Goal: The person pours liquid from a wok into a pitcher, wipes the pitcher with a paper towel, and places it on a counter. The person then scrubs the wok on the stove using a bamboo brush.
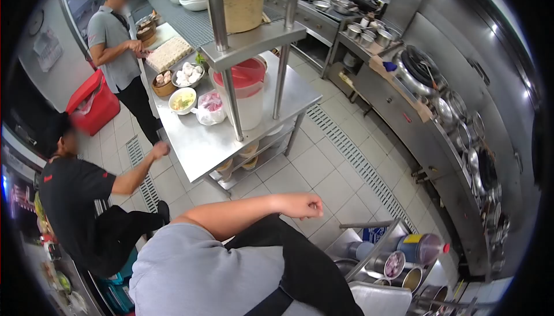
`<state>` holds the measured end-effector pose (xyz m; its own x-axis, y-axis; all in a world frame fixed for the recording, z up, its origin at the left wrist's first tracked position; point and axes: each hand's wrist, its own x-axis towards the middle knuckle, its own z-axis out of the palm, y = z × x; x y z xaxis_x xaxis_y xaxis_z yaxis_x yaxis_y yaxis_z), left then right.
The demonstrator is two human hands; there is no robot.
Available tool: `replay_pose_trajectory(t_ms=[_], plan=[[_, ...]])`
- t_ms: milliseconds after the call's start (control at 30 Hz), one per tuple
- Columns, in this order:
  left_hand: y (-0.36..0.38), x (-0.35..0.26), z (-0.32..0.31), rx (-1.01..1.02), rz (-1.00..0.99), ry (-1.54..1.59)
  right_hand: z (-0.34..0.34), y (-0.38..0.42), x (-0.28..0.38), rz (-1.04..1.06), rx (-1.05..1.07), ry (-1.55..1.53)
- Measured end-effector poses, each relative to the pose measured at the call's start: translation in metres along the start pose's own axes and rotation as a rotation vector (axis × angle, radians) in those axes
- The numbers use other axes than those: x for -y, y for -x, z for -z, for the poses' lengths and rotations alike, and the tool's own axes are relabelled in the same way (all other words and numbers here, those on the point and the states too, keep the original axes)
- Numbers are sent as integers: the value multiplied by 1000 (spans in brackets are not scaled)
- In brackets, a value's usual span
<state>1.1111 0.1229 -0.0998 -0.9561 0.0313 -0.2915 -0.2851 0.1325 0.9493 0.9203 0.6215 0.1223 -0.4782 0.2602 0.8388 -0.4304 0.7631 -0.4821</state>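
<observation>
My left hand [303, 205] is curled into a fist at the end of my bare forearm, which reaches right from my grey sleeve above the tiled floor. Nothing shows inside the fist. My black apron [300, 270] hangs below the arm. My right hand is out of view. The nearest things are a steel prep table [199, 143] ahead and tins and a red-capped bottle [424, 248] at lower right.
On the table stand a red-lidded white bucket [247, 94], a plastic bag [210, 108] and bowls of food [182, 100]. A person in black [75, 200] crouches at left, touching the table edge. Another in grey [115, 45] stands behind. A wok range [438, 102] lines the right wall beside a floor drain [358, 160].
</observation>
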Motion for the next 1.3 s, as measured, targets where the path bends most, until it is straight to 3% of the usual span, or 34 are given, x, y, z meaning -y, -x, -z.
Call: replay_pose_trajectory(t_ms=[67, 100, 133, 167, 200, 267, 300, 367, 400, 500, 533, 600, 667, 733, 833, 900, 967, 1033, 1067, 1133, 1167, 1300], plan=[[-1, -3, 27, -98, 8, 76, -113, 19, -26, -110, 498, -386], [-2, -13, 38, -138, 18, 23, -158, 46, 7, 18, 726, -341], [-6, -20, 54, -180, 25, -37, -187, 80, 75, 70, 1008, -11], [-15, -21, 71, -187, 19, -47, -208, 98, 115, 164, 1411, 140], [-26, -18, 84, -210, -66, -83, -240, 122, 121, 355, 1618, -240], [-47, -12, 101, -287, -180, -163, -280, 158, 151, 20, 1884, -331], [-54, -17, 111, -267, -180, -169, -295, 167, 151, -2, 1874, -326], [-64, -30, 125, -280, -135, 162, -325, 173, 145, 205, 1921, -126], [-73, -32, 131, -270, -133, 166, -338, 170, 142, 254, 1881, 0], [-108, -43, 165, -300, -148, 187, -387, 156, 99, 217, 1812, 90], [-122, -48, 179, -256, -92, 105, -407, 150, 90, 232, 1821, 74], [-155, -48, 196, -203, -24, 16, -439, 133, 67, 57, 1774, 142], [-205, -26, 221, -307, -57, -280, -480, 121, 35, 59, 1767, 176], [-245, 2, 237, -451, 133, -663, -523, 98, 14, 83, 1752, 216], [-277, 6, 256, -244, 622, -913, -609, 67, -15, 88, 1759, 219], [-288, 13, 260, -220, 667, -833, -664, 28, 5, 48, 1791, 210], [-299, 25, 265, -165, 709, -791, -738, 10, -7, 317, 1761, 261], [-314, 42, 262, -422, 529, -584, -796, -17, 6, 407, 1662, 131], [-324, 42, 262, -412, 524, -579, -821, -34, 25, 380, 1663, 105], [-351, 30, 272, -143, 759, -648, -874, -65, 63, 372, 1565, 0], [-370, 26, 278, -135, 750, -646, -899, -78, 75, 382, 1478, -72], [-454, 0, 319, -130, 685, -619, -1028, -102, 84, 412, 1205, 129]])
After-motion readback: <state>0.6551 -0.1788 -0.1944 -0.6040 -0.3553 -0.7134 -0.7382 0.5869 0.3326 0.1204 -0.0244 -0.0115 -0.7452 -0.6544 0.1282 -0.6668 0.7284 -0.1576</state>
